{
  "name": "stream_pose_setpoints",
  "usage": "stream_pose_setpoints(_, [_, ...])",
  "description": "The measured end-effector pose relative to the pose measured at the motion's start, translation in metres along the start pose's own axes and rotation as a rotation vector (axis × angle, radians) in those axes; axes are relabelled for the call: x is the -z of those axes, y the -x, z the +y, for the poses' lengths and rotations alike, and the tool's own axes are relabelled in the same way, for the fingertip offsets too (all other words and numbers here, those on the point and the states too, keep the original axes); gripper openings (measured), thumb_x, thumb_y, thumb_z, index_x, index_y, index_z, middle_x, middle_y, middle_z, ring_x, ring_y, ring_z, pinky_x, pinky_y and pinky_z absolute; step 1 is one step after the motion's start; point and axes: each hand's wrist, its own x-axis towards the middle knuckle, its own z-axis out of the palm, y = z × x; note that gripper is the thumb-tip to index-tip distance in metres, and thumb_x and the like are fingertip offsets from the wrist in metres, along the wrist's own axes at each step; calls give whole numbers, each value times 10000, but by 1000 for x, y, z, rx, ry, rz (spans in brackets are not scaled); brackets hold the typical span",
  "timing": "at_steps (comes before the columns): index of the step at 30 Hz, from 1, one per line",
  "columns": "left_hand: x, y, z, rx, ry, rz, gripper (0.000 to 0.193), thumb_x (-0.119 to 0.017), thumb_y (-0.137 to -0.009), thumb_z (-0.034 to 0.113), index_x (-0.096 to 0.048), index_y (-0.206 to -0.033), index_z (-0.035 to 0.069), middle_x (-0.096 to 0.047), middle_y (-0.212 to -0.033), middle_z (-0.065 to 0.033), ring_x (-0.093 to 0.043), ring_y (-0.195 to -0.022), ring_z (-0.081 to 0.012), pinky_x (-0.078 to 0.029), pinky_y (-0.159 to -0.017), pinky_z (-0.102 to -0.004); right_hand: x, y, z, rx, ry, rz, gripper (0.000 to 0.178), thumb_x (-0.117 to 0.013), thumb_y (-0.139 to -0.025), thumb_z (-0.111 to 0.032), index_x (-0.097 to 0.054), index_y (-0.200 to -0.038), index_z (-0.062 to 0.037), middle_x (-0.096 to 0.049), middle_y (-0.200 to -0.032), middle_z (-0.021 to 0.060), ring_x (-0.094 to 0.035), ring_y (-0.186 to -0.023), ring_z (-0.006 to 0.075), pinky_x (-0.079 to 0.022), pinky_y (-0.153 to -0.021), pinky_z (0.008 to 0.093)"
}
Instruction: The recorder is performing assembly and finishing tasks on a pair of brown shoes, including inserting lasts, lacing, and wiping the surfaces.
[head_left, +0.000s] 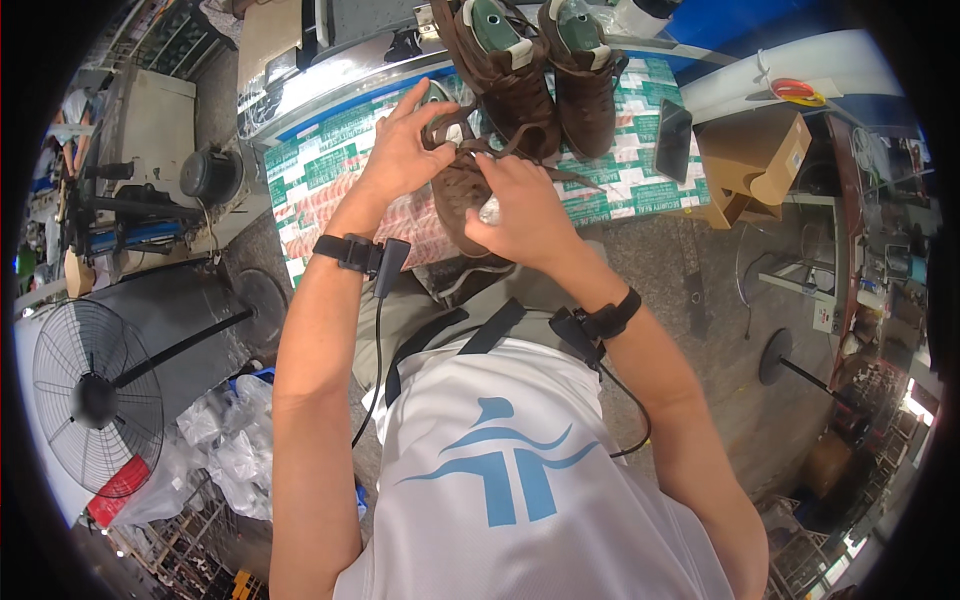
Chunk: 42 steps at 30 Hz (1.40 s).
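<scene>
Leftward stands a fan (95,400), brown shoes (453,207) at the table (318,190)

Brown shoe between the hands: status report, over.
Left hand, right hand: both at laces. Brown shoe: between them, partly covered. Two more shoes close beyond.

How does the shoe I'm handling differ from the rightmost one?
Your left hand and right hand are at the handled shoe; neither touches the rightmost shoe. The handled shoe sits nearer you; the rightmost shoe stands farther back. Both are brown, toes toward you.
</scene>
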Motion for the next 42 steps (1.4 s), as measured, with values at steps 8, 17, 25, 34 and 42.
stream_pose_setpoints(8, [-7,1,-2,4,-152,55,614,-796,-829,264,-731,-1439,284,-386,-1784,-142,-328,-1655,-387,-169,-1301,-762,42,10,-16,66,135,-155,686,-797,-840,-323,-662,-1368,94,-654,-1093,211,-644,-1045,391,-504,-962,481])
stream_pose_setpoints(17, [-3,-2,-2,-23,-105,25,639,-785,-860,211,-715,-1495,232,-364,-1793,-203,-392,-1623,-439,-259,-1333,-591,75,57,-28,-31,-33,-310,684,-804,-840,-254,-645,-1396,111,-652,-1078,216,-646,-1034,413,-523,-939,499])
stream_pose_setpoints(25, [-8,-4,-11,-31,82,10,646,-774,-874,94,-712,-1505,216,-312,-1813,-211,-339,-1654,-431,-367,-1306,-505,38,28,7,-152,-186,-180,616,-762,-890,-242,-660,-1411,71,-672,-1102,202,-663,-1074,399,-532,-946,474])
stream_pose_setpoints(34, [-10,-4,-10,-22,67,-15,655,-784,-884,112,-701,-1521,240,-301,-1821,-194,-343,-1651,-427,-372,-1306,-504,7,6,14,-37,-102,-28,661,-799,-838,-289,-673,-1387,57,-645,-1114,183,-640,-1075,399,-517,-977,498])
stream_pose_setpoints(42, [-8,-8,-7,-12,-13,1,646,-804,-871,127,-719,-1503,233,-345,-1803,-195,-383,-1631,-430,-397,-1291,-505,37,31,-4,56,122,-131,715,-831,-800,-271,-629,-1387,83,-619,-1117,177,-608,-1076,376,-483,-991,492])
